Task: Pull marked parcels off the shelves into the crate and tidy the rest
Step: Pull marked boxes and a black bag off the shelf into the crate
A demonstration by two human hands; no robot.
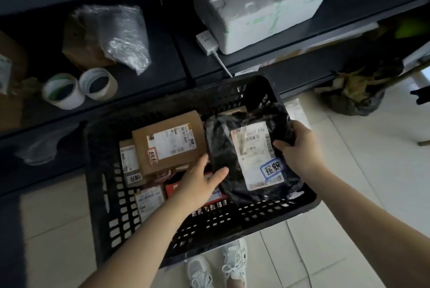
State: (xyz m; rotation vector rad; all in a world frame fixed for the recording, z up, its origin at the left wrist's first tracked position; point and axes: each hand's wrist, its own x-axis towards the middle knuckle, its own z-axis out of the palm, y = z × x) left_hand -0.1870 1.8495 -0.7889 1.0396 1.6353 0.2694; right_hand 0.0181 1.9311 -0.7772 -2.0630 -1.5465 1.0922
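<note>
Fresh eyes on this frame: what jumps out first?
First is the black bagged parcel with its white label and blue-edged sticker. The right hand grips its right edge over the right side of the black crate, and the open left hand lies at its left edge. Next come the white foam box on the shelf at top right and the tape rolls on the shelf at left.

I get one wide view, from the person's head, pitched steeply down and close over the crate (232, 222). Shelves (162, 38) fill its upper half; shoes (235, 262) show at the bottom edge.
</note>
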